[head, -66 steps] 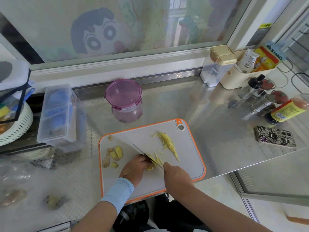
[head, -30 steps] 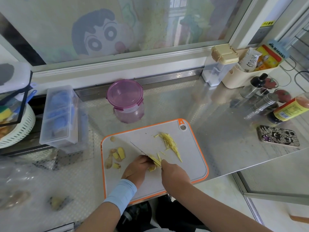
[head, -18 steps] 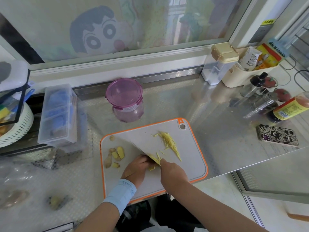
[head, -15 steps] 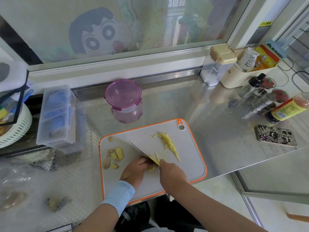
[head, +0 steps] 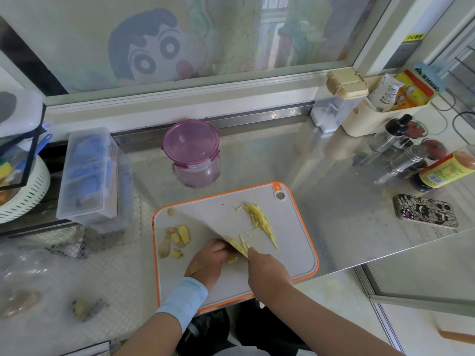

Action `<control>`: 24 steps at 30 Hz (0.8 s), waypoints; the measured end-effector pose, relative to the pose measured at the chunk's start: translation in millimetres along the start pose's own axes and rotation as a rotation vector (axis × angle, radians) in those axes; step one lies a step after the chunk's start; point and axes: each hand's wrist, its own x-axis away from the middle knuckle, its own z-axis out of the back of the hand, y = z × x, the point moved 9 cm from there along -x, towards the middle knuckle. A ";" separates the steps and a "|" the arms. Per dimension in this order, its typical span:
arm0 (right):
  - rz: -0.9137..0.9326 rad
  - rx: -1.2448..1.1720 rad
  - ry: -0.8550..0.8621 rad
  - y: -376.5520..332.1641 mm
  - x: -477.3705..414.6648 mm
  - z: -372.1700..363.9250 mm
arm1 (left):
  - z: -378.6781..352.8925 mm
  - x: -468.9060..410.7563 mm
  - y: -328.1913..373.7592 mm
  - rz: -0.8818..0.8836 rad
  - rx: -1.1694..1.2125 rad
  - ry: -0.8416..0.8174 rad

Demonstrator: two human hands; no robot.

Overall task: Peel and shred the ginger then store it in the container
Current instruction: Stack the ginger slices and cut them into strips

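On the grey cutting board with an orange rim (head: 295, 253), my left hand (head: 208, 260) pins down a small piece of ginger with curled fingers. My right hand (head: 267, 268) grips the handle of a knife (head: 218, 231); its blade slants up to the left and lies right against the left fingertips. A heap of ginger shreds (head: 261, 223) lies on the board's far right part. Several ginger chunks (head: 177, 238) sit at its left. The purple-lidded container (head: 192, 152) stands shut behind the board.
A clear plastic box (head: 88, 176) and a white colander (head: 24, 194) stand at the left. Sauce bottles (head: 444, 170), shakers and a phone (head: 425, 210) crowd the right side. The steel counter's edge runs just right of the board. Ginger scraps (head: 84, 307) lie at the near left.
The knife blade has kept rocking up and down beside my left fingertips, tilting more steeply now. Both hands stay in the same place on the board.
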 end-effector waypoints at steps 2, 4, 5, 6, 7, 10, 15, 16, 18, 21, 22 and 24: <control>0.007 -0.007 0.002 0.1 -0.2 2.3 | 0.2 0.2 -1.0 0.018 0.039 0.028; 0.007 -0.011 0.003 1.1 0.1 4.0 | -0.7 1.8 1.6 0.001 0.023 0.020; 0.006 -0.016 0.003 1.2 0.2 4.5 | -0.3 2.6 4.4 -0.008 0.020 0.017; 0.005 -0.019 0.002 1.0 0.5 4.8 | 1.4 2.1 6.4 -0.008 0.031 0.029; 0.003 -0.021 0.001 1.1 1.9 5.1 | 2.7 1.6 4.7 0.012 0.058 0.039; 0.000 -0.010 0.004 1.3 7.3 6.0 | 1.8 -0.5 -4.8 0.118 0.142 0.048; -0.017 0.020 -0.011 2.9 9.0 3.0 | -1.5 -2.0 -4.8 0.042 -0.081 -0.020; -0.015 0.024 -0.011 1.9 7.7 2.3 | -4.5 -2.0 -3.7 -0.001 -0.137 -0.066; -0.010 0.021 -0.008 -1.1 4.5 2.5 | -5.7 -2.9 -3.6 -0.047 -0.213 -0.104; 0.000 0.018 -0.002 -3.2 1.6 3.7 | 0.0 0.7 -2.7 0.044 0.042 -0.014; 0.000 0.011 -0.004 -2.6 1.4 3.8 | -1.2 2.1 -3.9 0.104 0.168 0.003; 0.000 -0.005 -0.002 -1.2 0.7 4.6 | -2.0 4.5 -5.7 0.189 0.287 0.031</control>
